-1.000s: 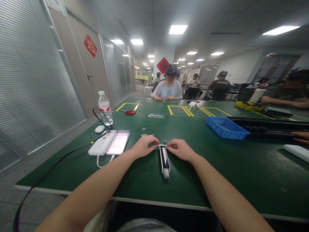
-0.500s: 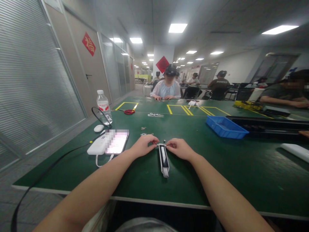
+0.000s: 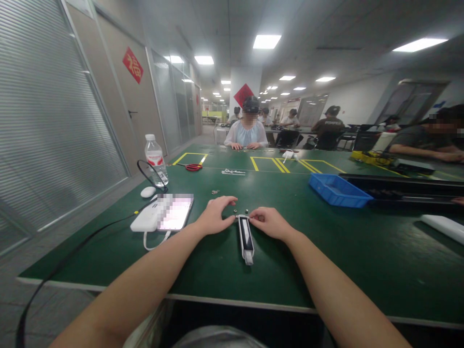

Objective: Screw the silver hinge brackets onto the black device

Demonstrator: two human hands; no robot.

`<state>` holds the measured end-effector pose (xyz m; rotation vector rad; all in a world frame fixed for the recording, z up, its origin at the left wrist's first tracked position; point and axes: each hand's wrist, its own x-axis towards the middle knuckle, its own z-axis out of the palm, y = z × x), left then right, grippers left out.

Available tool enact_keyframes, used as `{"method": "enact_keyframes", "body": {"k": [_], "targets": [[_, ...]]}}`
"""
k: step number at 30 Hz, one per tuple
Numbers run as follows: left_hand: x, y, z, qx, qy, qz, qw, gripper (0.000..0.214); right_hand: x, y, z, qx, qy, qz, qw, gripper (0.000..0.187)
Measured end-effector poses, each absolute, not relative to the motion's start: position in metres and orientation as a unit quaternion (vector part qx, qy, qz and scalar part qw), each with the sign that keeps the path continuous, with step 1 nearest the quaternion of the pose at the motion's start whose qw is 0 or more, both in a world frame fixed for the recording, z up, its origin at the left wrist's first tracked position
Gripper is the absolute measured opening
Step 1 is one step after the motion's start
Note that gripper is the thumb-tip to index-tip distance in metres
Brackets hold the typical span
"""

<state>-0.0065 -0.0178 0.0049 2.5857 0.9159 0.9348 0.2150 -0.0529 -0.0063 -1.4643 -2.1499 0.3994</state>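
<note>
A slim white-edged piece with a black face and a pale stripe lies lengthwise on the green table before me. A thin crosspiece spans its far end. My left hand is open at the left of that end, its thumb tip by the crosspiece and its fingers lifted apart. At the right of the same end, my right hand is closed in a pinch; what it grips is hidden by the fingers. Just beyond the piece are two tiny metal parts, one on the left and one on the right.
To the left are a phone, a white power bank and a water bottle. Red-handled scissors and small metal pieces lie farther off. A blue tray stands right. A co-worker sits opposite.
My left hand's fingers have opened and lifted away from the thumb. A second tiny metal part now shows beyond the piece. My right hand has barely moved.
</note>
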Motion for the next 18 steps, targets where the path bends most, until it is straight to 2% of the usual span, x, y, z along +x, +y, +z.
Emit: {"method": "enact_keyframes", "body": {"k": [4, 8, 14, 18], "targets": [[-0.008, -0.011, 0.000, 0.857, 0.400, 0.312, 0.098, 0.066, 0.216, -0.052, -0.008, -0.541, -0.787, 0.154, 0.253, 0.020], [-0.005, -0.002, -0.004, 0.863, 0.427, 0.258, 0.077, 0.072, 0.217, -0.051, -0.009, -0.540, -0.788, 0.153, 0.255, 0.020], [0.000, 0.003, -0.004, 0.895, 0.417, 0.156, 0.023, 0.064, 0.215, -0.052, -0.008, -0.542, -0.784, 0.159, 0.259, 0.020], [0.001, 0.000, -0.003, 0.904, 0.392, 0.166, -0.032, 0.051, 0.216, -0.051, -0.011, -0.539, -0.785, 0.157, 0.264, 0.020]]}}
